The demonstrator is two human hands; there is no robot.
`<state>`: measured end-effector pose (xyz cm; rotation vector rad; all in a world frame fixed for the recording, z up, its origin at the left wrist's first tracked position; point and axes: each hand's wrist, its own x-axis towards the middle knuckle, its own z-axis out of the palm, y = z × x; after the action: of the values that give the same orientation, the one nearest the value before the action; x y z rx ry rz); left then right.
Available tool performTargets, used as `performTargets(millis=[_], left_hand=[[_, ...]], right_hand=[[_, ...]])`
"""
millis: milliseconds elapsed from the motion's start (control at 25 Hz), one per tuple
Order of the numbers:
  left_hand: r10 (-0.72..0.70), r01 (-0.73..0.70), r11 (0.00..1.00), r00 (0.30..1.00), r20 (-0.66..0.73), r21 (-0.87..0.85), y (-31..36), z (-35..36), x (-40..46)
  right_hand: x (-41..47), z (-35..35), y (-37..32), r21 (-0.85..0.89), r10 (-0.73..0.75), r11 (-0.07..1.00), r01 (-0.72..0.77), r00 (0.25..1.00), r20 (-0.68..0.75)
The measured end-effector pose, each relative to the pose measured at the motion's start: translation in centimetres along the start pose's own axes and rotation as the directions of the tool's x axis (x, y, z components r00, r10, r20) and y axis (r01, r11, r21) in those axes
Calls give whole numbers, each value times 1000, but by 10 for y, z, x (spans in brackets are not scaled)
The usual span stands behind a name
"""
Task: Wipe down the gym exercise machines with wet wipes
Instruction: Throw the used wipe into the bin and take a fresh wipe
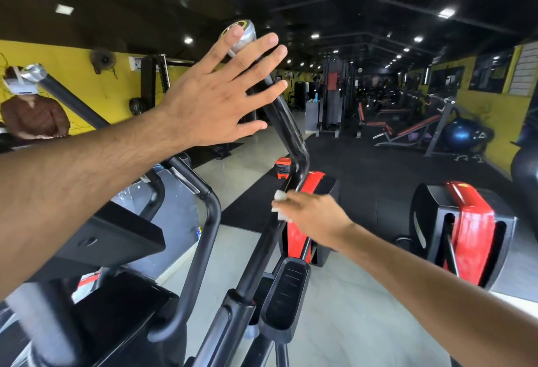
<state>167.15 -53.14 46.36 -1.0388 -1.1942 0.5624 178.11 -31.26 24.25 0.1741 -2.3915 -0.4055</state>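
Landmark: the black handlebar [292, 136] of the elliptical machine [122, 250], a bent tube rising from lower centre to a silver end cap [243, 36] at the top.
Left hand [215, 96]: raised in front of the upper handlebar, fingers straight and spread, palm turned away from the camera; the fingertips overlap the silver end cap, holding nothing. Whether the palm touches the tube cannot be told.
Right hand [311, 215]: lower down, at the handlebar below its bend, fingers curled around a white wet wipe [280, 205].
Wet wipe: bunched in the right hand, its white edge showing on the side nearest the handlebar and touching or just beside the tube.
Foot pedal [286, 294]: black, below the handlebar's lower section.
Second machine [463, 230]: red and black housing, well to the right of the handlebar.
Second handlebar [72, 104]: black, silver-capped, far left of the landmark.
Person [35, 116]: behind that far-left bar, against the yellow wall [72, 55].
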Motion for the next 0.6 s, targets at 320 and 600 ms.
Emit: performTargets(millis=[320,600], left_hand=[[-35,35,999,999,-5,-3,5,2,2],[-64,64,998,998,9,-6,12,2,1]], right_hand=[[-17,14,-33,141,90,987,-80,994,-66],[-14,4,-9,65,141,988,-140,990,-7]])
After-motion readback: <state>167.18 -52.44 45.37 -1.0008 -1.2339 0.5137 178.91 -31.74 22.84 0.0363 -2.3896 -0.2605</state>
